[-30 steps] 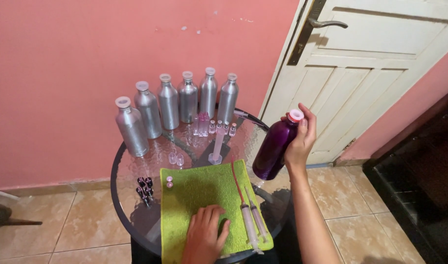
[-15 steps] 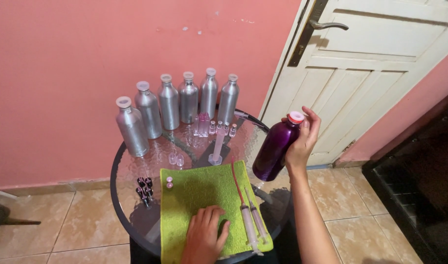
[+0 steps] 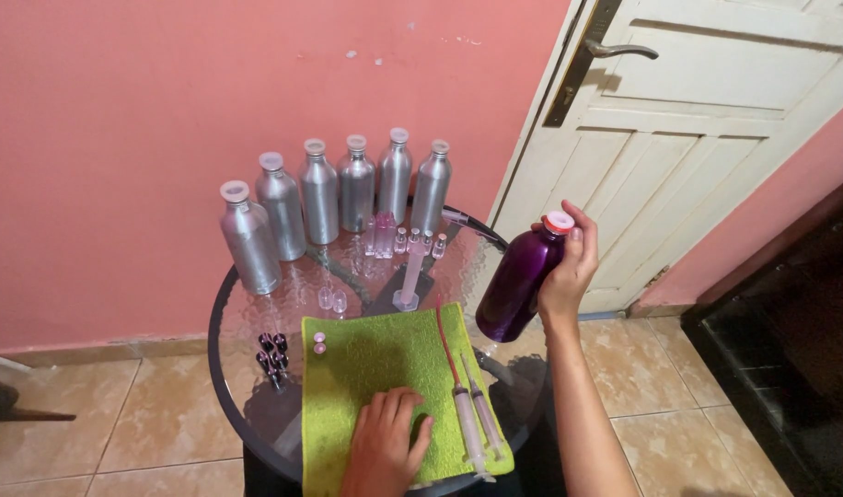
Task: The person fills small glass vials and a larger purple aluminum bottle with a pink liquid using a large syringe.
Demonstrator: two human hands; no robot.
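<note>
From where I'm watching, the right hand (image 3: 569, 267) has its fingers wrapped around a purple bottle (image 3: 518, 285) with a red-rimmed white cap, holding it tilted in the air just off the right edge of the round glass table (image 3: 228, 322). The left hand (image 3: 385, 446) lies flat and open on the green towel (image 3: 375, 368) at the near side, gripping nothing, with two syringes (image 3: 472, 419) just right of it. Six silver bottles (image 3: 348, 198) stand along the far edge by the pink wall (image 3: 164, 92), small clear vials (image 3: 403, 241) in front of them.
</note>
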